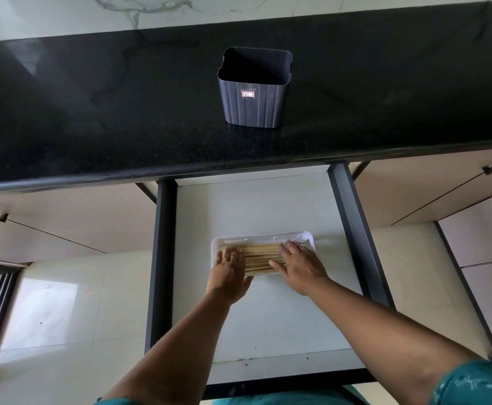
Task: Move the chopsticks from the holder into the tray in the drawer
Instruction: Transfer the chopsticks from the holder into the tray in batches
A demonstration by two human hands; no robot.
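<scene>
Head view looks straight down over a black speckled bench [122, 118] and an open drawer [253, 317] pulled out beneath its front edge. On the bench stands a dark grey ribbed holder [252, 103], upright, with a small red and white label on its near face; its inside looks empty from this angle. In the drawer, a white tray [303, 238] lies crosswise on the pale drawer floor, toward the middle. Wooden chopsticks [261, 257] lie side by side in the tray, running left to right.

Both hands are laid flat on the chopsticks with fingers spread, gripping nothing. The left hand [229, 271] presses on the left end of the bundle, and the right hand [299, 266] covers the right end, its fingertips reaching the tray's far rim. Bare forearms come up from the bottom of the view, with teal sleeves [472, 384] at the lower edge. Pale cabinet fronts flank the drawer on either side.
</scene>
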